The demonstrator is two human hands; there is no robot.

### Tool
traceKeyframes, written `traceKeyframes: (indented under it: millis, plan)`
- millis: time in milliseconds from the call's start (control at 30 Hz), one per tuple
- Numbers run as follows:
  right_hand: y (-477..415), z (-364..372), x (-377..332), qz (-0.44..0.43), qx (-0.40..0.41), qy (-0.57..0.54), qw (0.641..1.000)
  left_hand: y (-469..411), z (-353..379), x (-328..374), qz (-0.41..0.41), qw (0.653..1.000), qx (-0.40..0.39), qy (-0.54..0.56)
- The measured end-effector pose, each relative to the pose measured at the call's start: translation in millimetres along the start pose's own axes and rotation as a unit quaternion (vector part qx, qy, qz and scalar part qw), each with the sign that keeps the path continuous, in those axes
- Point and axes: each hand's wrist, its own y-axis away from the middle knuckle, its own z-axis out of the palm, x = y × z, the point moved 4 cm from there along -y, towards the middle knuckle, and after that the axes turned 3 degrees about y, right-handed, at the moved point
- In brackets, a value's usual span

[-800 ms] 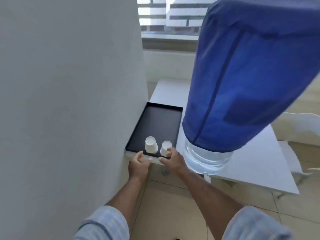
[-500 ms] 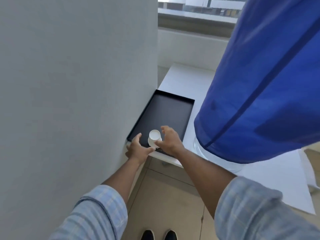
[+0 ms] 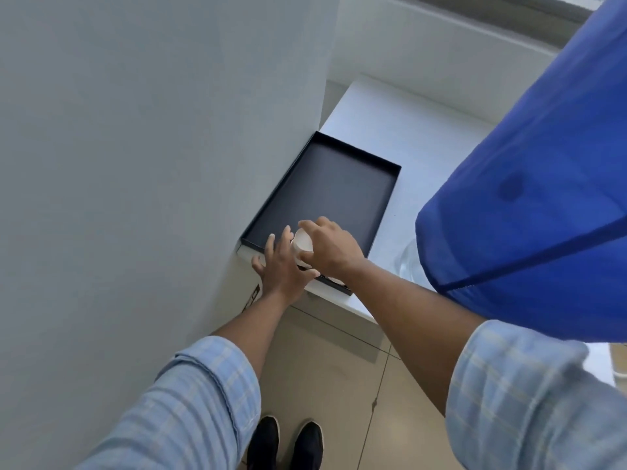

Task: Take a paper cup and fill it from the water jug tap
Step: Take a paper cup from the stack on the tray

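A small white paper cup (image 3: 302,244) stands at the near edge of a black tray (image 3: 356,153). My right hand (image 3: 334,251) closes over it from the right, index finger across its top and thumb at its front. My left hand (image 3: 283,266) lies against the cup's left side, fingers straight and spread, thumb reaching under the right hand. A second cup is hidden beneath my hands. The water jug (image 3: 526,198), wrapped in a blue cover, fills the right side; only a strip of its clear body (image 3: 409,262) shows, and its tap is out of sight.
The tray sits on a white table (image 3: 407,130) pushed against a grey wall (image 3: 152,147) on the left. Below the table edge is beige tiled floor (image 3: 325,368), with my black shoes (image 3: 285,442) at the bottom.
Both hands have closed in around one cup at the tray's near edge, and the second cup has gone out of sight. The camera has tilted further down, so my shoes now show.
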Motion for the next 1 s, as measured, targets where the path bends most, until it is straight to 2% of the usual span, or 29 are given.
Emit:
traceKeyframes:
  millis: [100, 233, 633, 900, 1000]
  plan:
    - [-4, 4, 2, 0.018, 0.002, -0.044, 0.999, -5, 8, -4, 0.027, 0.999, 0.027, -0.003]
    - [-10, 2, 5, 0.044, 0.012, -0.098, 0.994, -14, 6, -9, 0.033, 0.995, 0.077, 0.046]
    - [-10, -2, 9, 0.046, 0.019, -0.108, 0.993, -24, 8, -25, 0.017, 0.996, 0.06, 0.065]
    - [3, -31, 4, 0.066, 0.068, -0.135, 0.986, -21, 7, -22, 0.015, 0.995, 0.063, 0.072]
    - [22, -44, 6, 0.095, 0.13, -0.166, 0.973, -19, 2, -18, 0.016, 0.996, 0.046, 0.076]
